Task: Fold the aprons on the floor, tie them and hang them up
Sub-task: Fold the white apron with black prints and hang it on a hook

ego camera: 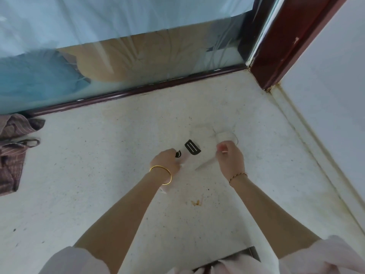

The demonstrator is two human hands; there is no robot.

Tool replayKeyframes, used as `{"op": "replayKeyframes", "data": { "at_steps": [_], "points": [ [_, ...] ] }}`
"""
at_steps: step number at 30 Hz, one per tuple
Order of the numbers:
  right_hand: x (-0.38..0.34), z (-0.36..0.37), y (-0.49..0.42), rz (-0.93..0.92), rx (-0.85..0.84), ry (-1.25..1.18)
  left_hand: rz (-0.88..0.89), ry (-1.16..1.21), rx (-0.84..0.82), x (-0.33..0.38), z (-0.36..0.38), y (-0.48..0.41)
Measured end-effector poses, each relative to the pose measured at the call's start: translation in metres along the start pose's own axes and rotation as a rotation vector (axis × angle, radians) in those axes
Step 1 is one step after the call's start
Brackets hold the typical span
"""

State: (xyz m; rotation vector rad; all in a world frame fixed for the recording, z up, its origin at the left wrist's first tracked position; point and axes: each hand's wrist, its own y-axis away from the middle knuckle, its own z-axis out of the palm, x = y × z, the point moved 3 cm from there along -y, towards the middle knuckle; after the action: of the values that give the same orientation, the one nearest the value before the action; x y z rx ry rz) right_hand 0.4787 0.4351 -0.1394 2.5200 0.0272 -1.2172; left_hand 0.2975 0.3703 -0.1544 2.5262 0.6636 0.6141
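1. Now the white apron point(199, 143) lies rolled on the floor point(98, 165) at centre frame; a striped apron point(13, 147) sits at the left edge.
2. The left hand point(166, 160) has its fingers clenched round the roll's end, and the right hand point(230, 157) pinches the tie point(205, 165).
3. If that tie goes slack, the roll may well spring open.

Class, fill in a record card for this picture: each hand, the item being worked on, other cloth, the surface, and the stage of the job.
Left hand: grips the near-left end of the white apron; gold bangle on the wrist
Right hand: fingers curled on what looks like the apron's tie
Item: white apron, bundled up, black label showing
Other cloth: striped apron, crumpled at the far left
Surface: speckled white floor
Stage: apparently being tied; not yet hung
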Motion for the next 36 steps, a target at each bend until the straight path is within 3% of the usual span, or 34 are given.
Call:
{"op": "replayKeyframes", "data": {
  "at_steps": [3, 5, 9, 12, 16, 18, 20, 22, 24, 30, 36],
  "points": [
    [0.002, 0.009, 0.012, 0.296, -0.277, -0.294, -0.003, 0.321, -0.056, 0.022, 0.004, 0.021],
    [0.002, 0.005, 0.019, 0.334, -0.346, -0.41, 0.045, 0.41, -0.055, 0.041, 0.007, 0.038],
    [0.003, -0.02, 0.028, 0.278, -0.37, -0.613, 0.079, 0.619, -0.076, 0.06, 0.019, 0.057],
    [0.004, -0.035, 0.032, 0.164, -0.296, -0.618, 0.119, 0.673, -0.105, 0.068, 0.027, 0.062],
    [0.003, -0.057, 0.036, 0.018, -0.253, -0.587, 0.176, 0.739, -0.26, 0.075, 0.021, 0.055],
    [0.001, -0.069, 0.038, -0.05, -0.31, -0.579, 0.224, 0.786, -0.077, 0.078, 0.0, 0.049],
    [-0.003, -0.079, 0.039, -0.104, -0.366, -0.579, 0.408, 0.728, 0.125, 0.092, -0.029, 0.05],
    [-0.01, -0.085, 0.039, -0.174, -0.381, -0.548, 0.588, 0.648, 0.155, 0.109, -0.047, 0.051],
    [-0.016, -0.09, 0.039, -0.244, -0.37, -0.499, 0.657, 0.638, 0.152, 0.119, -0.054, 0.051],
    [-0.023, -0.1, 0.038, -0.276, -0.33, -0.535, 0.547, 0.986, 0.083, 0.121, -0.047, 0.046],
    [-0.03, -0.093, 0.031, -0.167, -0.21, -0.635, 0.346, 1.001, 0.107, 0.114, -0.035, 0.043]
  ]
}}
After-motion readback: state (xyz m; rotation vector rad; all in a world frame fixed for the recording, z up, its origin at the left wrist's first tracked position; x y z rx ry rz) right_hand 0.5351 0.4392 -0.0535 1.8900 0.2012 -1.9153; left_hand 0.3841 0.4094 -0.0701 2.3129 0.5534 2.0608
